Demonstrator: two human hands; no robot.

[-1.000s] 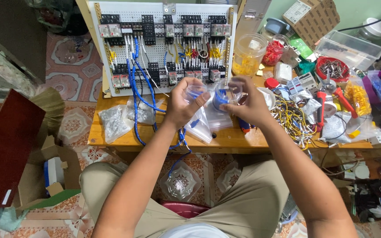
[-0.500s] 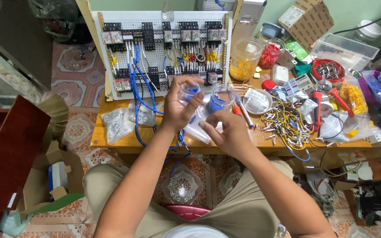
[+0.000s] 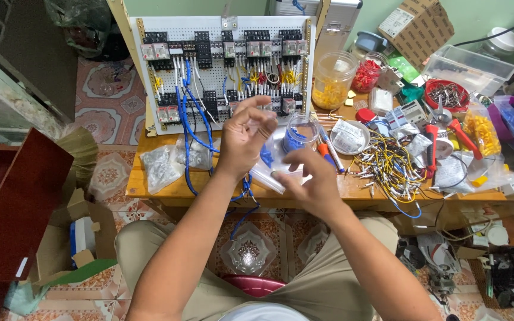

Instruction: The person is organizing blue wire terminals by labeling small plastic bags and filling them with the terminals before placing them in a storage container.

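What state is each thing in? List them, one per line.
Left hand: raised, fingers pinched above the bag.
Right hand: holding the clear plastic bag.
Clear plastic bag: held up, blue pieces inside.
Jar of yellow connectors: upright, lidless.
Wiring panel: upright, partly wired.

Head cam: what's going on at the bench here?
A seated person holds a clear plastic bag above the front edge of a wooden table. The left hand is raised with fingers pinched at the bag's top; the right hand supports it from below. Small blue pieces show inside the bag. Behind stands a white perforated panel with relays and blue wiring. To the right lie a pile of yellow wires, jars and red-handled tools.
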